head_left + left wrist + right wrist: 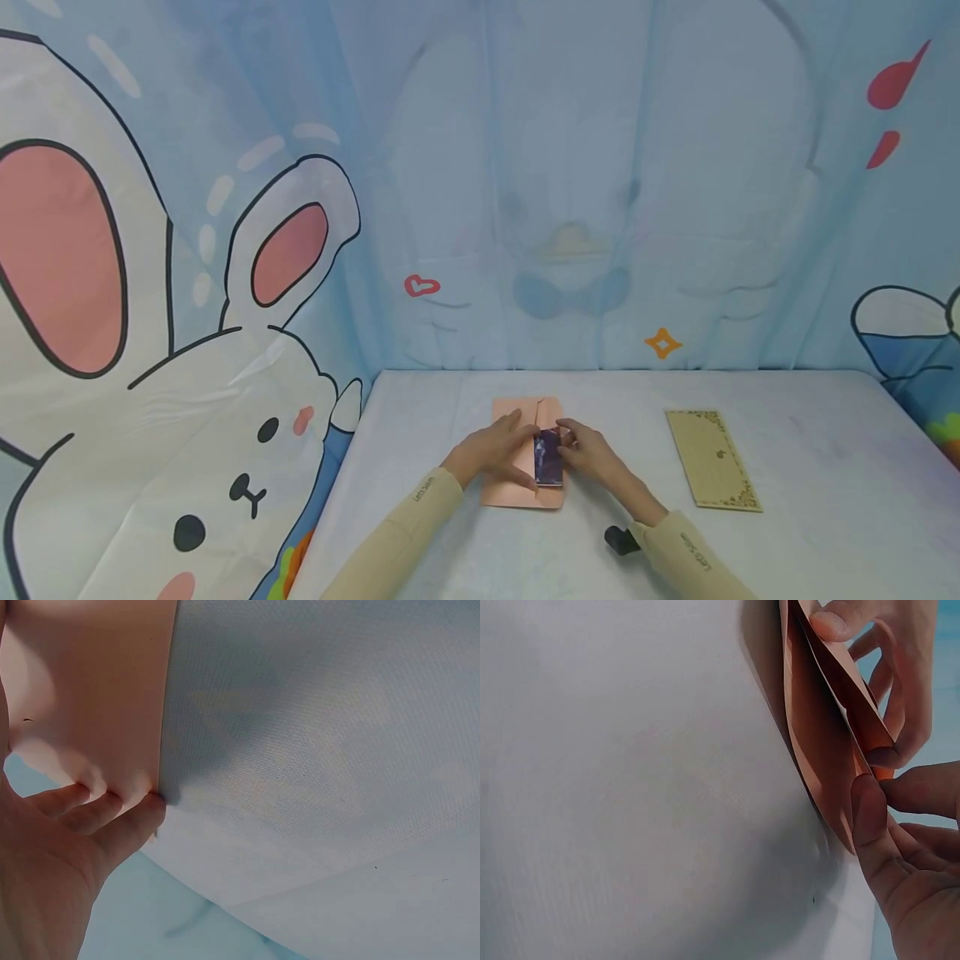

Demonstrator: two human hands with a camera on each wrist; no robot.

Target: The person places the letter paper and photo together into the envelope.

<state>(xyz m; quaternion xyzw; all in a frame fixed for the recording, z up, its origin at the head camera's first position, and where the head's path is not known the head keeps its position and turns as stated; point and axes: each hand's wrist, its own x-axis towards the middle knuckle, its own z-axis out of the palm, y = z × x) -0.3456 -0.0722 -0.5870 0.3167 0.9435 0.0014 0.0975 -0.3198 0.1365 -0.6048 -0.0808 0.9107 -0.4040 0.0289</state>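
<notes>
A peach envelope (pixel 517 496) lies on the table, its mouth gaping in the right wrist view. A dark purple picture card (pixel 548 462) sits at the mouth, over the flap on the right side. My left hand (pixel 487 450) holds the envelope, thumb and index finger at the two ends of the mouth. Its other fingers bear on the envelope's edge in the left wrist view. My right hand (pixel 592 454) pinches the card's right edge between thumb and index finger (pixel 922 787). The card's left part is hidden behind the envelope's front and my left hand.
To the right on the white table (pixel 817 450) lies a pale yellow card or envelope (pixel 712 460) with a decorated border. A small black object (pixel 620 540) shows beside my right sleeve. A printed curtain (pixel 570 167) hangs along the table's back edge.
</notes>
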